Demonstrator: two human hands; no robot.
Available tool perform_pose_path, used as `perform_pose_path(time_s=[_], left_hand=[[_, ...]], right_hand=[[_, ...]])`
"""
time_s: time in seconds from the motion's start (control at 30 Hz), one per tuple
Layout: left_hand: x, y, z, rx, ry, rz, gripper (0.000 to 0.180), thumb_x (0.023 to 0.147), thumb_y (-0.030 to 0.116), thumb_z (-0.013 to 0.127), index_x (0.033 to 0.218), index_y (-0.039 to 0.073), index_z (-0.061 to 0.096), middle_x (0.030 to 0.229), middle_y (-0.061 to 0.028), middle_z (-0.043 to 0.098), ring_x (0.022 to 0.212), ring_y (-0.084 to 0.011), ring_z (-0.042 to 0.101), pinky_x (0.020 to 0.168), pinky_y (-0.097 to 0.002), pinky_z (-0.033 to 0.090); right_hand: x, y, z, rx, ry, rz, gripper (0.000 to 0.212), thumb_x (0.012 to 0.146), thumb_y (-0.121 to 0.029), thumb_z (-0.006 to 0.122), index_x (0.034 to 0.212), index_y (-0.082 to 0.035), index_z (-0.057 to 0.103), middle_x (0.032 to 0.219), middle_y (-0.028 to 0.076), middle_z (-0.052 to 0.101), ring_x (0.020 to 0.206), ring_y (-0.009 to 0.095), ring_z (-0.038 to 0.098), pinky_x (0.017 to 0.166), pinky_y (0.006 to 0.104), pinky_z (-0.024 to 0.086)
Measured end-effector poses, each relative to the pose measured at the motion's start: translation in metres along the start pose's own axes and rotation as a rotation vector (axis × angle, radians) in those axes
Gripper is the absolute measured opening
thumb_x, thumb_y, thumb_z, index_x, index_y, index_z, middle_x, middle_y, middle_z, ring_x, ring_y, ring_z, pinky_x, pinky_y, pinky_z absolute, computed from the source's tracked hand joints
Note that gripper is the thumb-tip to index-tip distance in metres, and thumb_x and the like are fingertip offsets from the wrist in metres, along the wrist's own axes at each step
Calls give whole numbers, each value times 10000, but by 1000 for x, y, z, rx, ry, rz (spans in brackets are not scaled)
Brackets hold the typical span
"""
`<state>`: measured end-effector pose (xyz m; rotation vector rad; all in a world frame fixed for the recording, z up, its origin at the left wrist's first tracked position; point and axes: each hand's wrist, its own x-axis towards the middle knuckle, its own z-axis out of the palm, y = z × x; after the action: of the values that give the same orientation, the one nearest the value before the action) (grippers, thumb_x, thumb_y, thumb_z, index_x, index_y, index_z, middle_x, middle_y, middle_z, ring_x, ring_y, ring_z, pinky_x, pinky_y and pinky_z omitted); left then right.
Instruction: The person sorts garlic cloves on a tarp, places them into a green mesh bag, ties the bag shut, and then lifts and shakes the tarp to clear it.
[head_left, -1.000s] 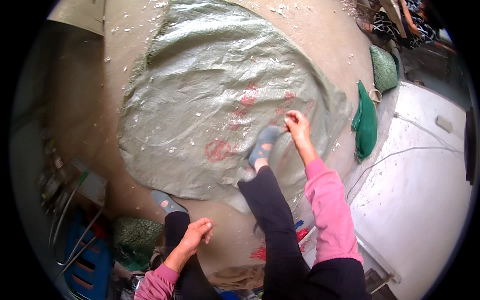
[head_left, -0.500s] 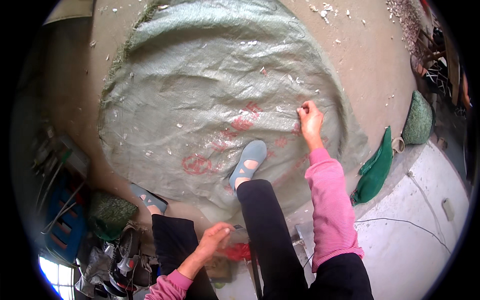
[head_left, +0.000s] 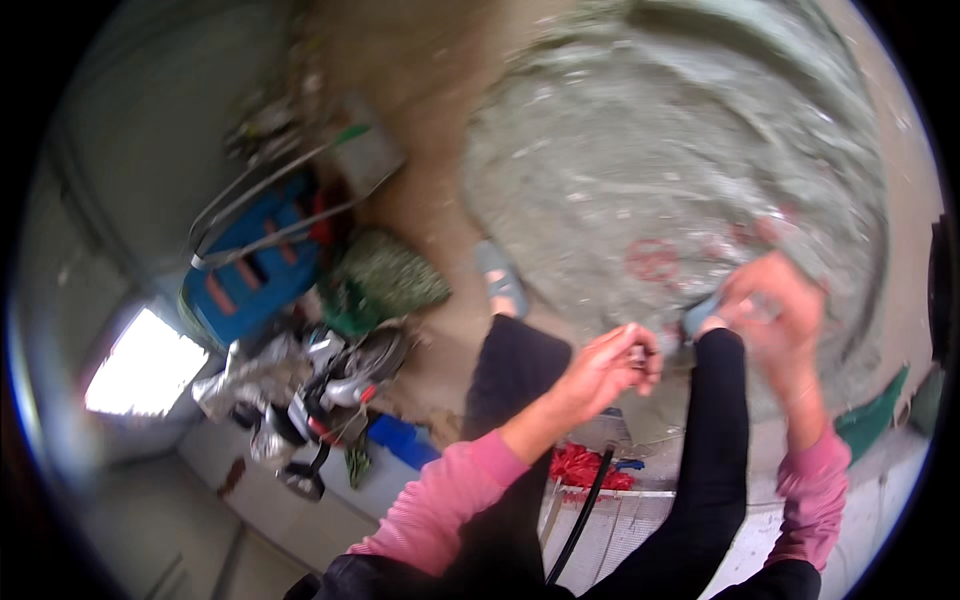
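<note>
In front of me lies a wide green-grey woven plastic sheet (head_left: pixel 600 210) with red printing and small pale bits on it. My left hand (head_left: pixel 605 368) is held up above my lap, fingers curled around a small pale thing too small to name. To its right my right hand (head_left: pixel 785 310) hangs over the near part of the sheet, above one of my grey-blue shoes (head_left: pixel 703 315). Its fingers are bent and smeared by motion, so what they hold cannot be made out. The two hands are apart.
Between my legs are a black rod (head_left: pixel 583 515), a flat grey piece (head_left: pixel 605 430) and red crumpled plastic (head_left: pixel 590 468). To the left are a stuffed green woven sack (head_left: pixel 385 275), a blue slotted plastic object (head_left: pixel 250 270) and a jumble of dark and silvery items (head_left: pixel 320 390).
My view has swung left, so the sheet now appears farther right. My right hand has drawn back from over the sheet, closer to my left hand, which has risen.
</note>
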<state>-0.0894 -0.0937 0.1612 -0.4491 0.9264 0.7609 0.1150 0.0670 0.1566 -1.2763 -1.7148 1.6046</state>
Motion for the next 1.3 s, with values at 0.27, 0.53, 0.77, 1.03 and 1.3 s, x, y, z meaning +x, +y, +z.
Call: perform_pose_path(time_s=[0.27, 0.53, 0.77, 1.03, 1.3], left_hand=[[-220, 106, -146, -424, 252, 243, 445, 1044, 471, 450, 735, 152, 422, 660, 29, 386, 578, -105, 390, 477, -255, 322], [-452, 191, -308, -187, 855, 442, 154, 1030, 237, 543, 1016, 89, 584, 607, 42, 354, 476, -78, 339, 403, -240, 252], [-453, 294, -430, 140, 1025, 576, 274, 1014, 234, 560, 1234, 75, 594, 619, 62, 347, 454, -27, 298, 376, -212, 198], [-320, 346, -571, 1432, 1387, -89, 511, 890, 276, 672, 1317, 90, 462, 1024, -223, 709, 989, -400, 679, 829, -495, 537], [-333, 255, -568, 922, 1383, 568, 270, 888, 199, 676, 1088, 46, 581, 814, -205, 667, 741, -384, 650, 660, -454, 494]], right_hand=[[30, -142, 295, 104, -397, -159, 219, 712, -104, 788, 907, -74, 693, 944, 80, 661, 891, 269, 647, 772, 370, 503], [46, -205, 523, -115, -847, -187, 126, 884, -191, 645, 952, -87, 665, 924, 77, 640, 914, 286, 638, 787, 397, 516], [58, -257, 607, -176, -945, -58, 132, 901, -203, 624, 948, -85, 660, 931, 94, 639, 936, 302, 632, 803, 418, 510], [67, -190, 639, -173, -993, 182, 191, 895, -211, 635, 1007, -58, 662, 983, 124, 668, 931, 310, 652, 785, 418, 514], [50, -135, 787, -161, -472, 22, 673, 794, -309, 792, 1319, -6, 501, 1064, 219, 694, 978, 356, 691, 859, 401, 535]])
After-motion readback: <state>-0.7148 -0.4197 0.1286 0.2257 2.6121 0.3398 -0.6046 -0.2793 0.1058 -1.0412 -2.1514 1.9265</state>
